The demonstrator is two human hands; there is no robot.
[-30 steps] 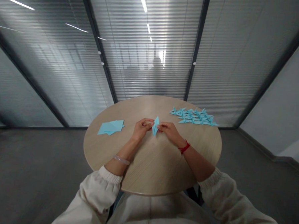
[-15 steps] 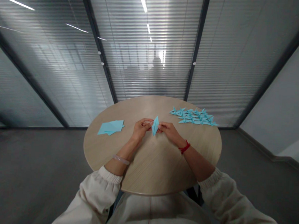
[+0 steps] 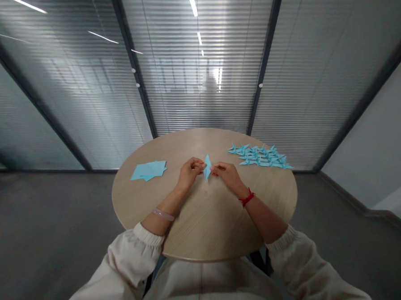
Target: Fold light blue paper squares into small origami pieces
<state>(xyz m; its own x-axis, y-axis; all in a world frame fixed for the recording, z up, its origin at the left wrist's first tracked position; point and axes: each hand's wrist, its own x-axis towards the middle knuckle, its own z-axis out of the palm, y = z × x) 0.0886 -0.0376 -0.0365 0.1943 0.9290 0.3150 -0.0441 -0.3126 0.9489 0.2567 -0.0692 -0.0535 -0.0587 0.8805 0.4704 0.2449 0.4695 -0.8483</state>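
Observation:
A narrow diamond of folded blue paper [image 3: 207, 168] is held upright over the middle of the round table [image 3: 210, 222]. My left hand [image 3: 190, 172] pinches its left edge between thumb and fingers. On the opposite edge, my right hand [image 3: 228, 175] grips the same paper with its fingertips. The fingers of both hands are closed, and part of the paper's side corners is hidden behind them.
Flat blue paper sheets [image 3: 149, 170] lie in a loose stack on the table's left. At the back right, several folded blue paper cranes [image 3: 260, 156] sit in close rows. Glass panels with blinds [image 3: 203, 101] stand behind the table.
The folded paper has shifted slightly left and turned a little, now looking flatter and smoother. Both hands still pinch its sides, with the fingers moved only slightly.

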